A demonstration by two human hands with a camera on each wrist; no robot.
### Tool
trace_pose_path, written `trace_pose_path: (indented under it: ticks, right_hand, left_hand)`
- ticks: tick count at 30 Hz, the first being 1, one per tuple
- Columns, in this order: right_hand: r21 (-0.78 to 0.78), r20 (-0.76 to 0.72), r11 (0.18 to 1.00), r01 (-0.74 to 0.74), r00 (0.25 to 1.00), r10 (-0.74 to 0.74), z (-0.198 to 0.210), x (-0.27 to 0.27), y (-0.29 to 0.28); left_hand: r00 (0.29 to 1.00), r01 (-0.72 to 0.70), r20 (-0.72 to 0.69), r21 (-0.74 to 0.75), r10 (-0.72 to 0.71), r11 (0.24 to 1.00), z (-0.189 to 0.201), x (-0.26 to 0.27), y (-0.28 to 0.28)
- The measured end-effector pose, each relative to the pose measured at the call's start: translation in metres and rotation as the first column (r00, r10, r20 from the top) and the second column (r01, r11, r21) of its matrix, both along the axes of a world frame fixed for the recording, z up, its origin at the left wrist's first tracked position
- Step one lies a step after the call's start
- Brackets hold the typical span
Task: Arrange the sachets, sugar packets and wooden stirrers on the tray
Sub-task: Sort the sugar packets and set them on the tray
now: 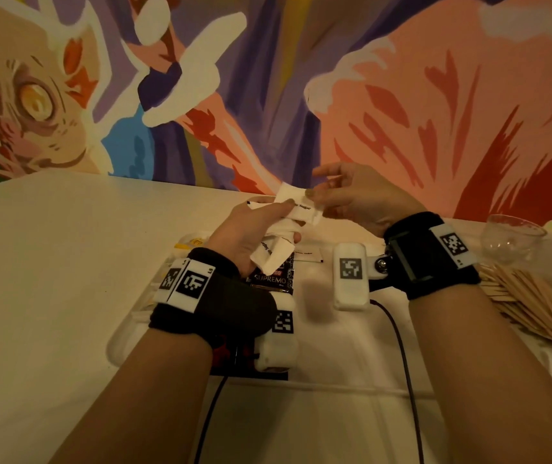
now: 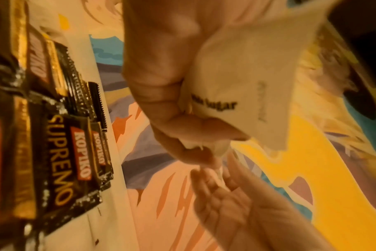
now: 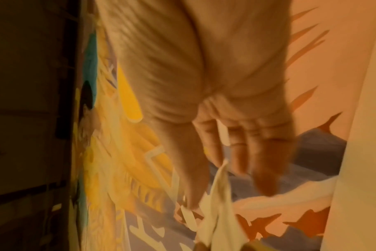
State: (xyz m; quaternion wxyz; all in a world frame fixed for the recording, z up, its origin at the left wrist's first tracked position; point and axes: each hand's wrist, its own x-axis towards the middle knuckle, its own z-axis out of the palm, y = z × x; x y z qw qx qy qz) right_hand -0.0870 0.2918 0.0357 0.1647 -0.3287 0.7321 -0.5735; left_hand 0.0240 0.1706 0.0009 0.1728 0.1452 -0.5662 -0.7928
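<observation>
My left hand (image 1: 286, 221) grips a fanned bunch of white sugar packets (image 1: 273, 252) above the white tray (image 1: 115, 343). The left wrist view shows one packet (image 2: 236, 81) printed "Sugar" against the curled fingers (image 2: 161, 88). My right hand (image 1: 318, 199) reaches in from the right and pinches the top packet (image 1: 296, 204) of the bunch with thumb and fingers; in the right wrist view that packet (image 3: 219, 200) sits at the fingertips. Black "Supremo" coffee sachets (image 1: 271, 279) lie on the tray under my left hand, overlapping in a row (image 2: 60, 152). A pile of wooden stirrers (image 1: 535, 299) lies on the table at the right.
One sugar packet (image 1: 308, 256) lies flat on the tray beyond the sachets, and something yellow (image 1: 194, 243) shows at the tray's far left. A clear glass cup (image 1: 512, 237) stands behind the stirrers. A painted wall runs along the table's far edge.
</observation>
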Motion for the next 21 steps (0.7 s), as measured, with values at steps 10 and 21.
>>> trace_pose_path:
  ticks: [10, 21]
  right_hand:
    - [0.088, 0.37, 0.963, 0.254, 0.889, -0.269, -0.025, -0.047, -0.008]
    - [0.712, 0.07, 0.67, 0.212, 0.927, -0.368, -0.055, -0.069, -0.015]
  left_hand:
    - [0.999, -0.047, 0.03, 0.175, 0.042, 0.983, 0.002, 0.001, -0.013]
    - [0.998, -0.067, 0.026, 0.23, 0.063, 0.971, 0.003, 0.002, -0.023]
